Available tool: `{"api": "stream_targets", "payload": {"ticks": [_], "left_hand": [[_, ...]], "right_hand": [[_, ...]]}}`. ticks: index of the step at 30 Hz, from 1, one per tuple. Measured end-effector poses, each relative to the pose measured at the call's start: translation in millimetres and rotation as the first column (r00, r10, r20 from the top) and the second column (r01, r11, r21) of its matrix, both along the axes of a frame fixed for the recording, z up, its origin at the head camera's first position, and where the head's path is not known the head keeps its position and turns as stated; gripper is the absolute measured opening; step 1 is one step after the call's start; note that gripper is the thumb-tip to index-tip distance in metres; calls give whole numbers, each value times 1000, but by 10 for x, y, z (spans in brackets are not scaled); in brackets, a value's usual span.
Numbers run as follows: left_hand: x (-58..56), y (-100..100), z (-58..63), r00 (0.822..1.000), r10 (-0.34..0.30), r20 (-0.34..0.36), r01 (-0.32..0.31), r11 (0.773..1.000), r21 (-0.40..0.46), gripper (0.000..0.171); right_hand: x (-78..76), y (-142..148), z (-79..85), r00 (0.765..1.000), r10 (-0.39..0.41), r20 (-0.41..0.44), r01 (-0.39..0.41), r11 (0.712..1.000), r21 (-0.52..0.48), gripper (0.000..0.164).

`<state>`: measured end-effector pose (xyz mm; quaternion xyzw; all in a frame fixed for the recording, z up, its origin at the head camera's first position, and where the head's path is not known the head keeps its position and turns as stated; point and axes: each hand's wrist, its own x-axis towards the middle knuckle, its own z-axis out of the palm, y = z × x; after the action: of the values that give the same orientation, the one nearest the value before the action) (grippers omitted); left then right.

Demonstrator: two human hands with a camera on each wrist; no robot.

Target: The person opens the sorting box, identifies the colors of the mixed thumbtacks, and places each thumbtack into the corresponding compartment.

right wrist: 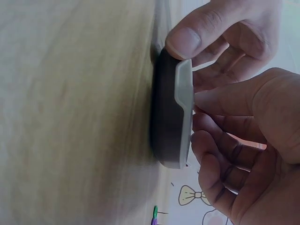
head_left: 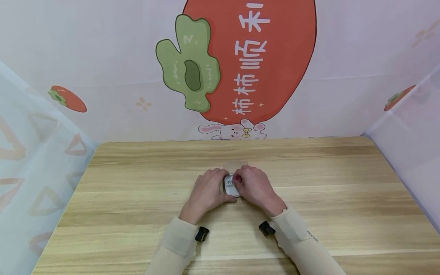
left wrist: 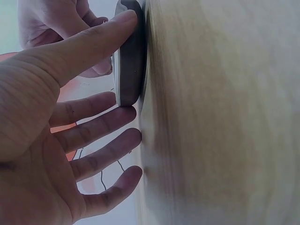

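Case: a shallow, round-cornered case [right wrist: 168,117] with dark walls and a pale rim lay between the two hands at the bench [head_left: 137,206], tray side up, presumably so that its upper face could be both seen and reached.
Tray: the pale tray [head_left: 232,191] bore a small round spot [head_left: 229,182] left of the right fingertips.
Left hand: the left hand [head_left: 207,189] spanned the case in a partly open grip, thumb on the near side, index and middle fingertips at the opposite edge, apparently to brace it; the ring and little fingers extended free.
Right hand: the right hand [head_left: 255,187] was mostly closed, thumb and index finger brought close together against the tray, a posture suited to fine work; whether they pinched anything could not be told, the fingertips being partly hidden.
Pale piece: a flat pale piece [head_left: 234,165] lay just beyond the case.
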<state>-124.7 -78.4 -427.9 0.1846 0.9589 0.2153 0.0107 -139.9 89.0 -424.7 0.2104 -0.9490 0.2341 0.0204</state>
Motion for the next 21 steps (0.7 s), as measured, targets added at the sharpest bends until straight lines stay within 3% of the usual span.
{"api": "stream_targets", "payload": {"ticks": [21], "left_hand": [[-11,4,-14,1000,-8,-16,8,1000,-2,64]], "right_hand": [[-6,-41,-59,998,-52,-41,52,999,-8,7]]}}
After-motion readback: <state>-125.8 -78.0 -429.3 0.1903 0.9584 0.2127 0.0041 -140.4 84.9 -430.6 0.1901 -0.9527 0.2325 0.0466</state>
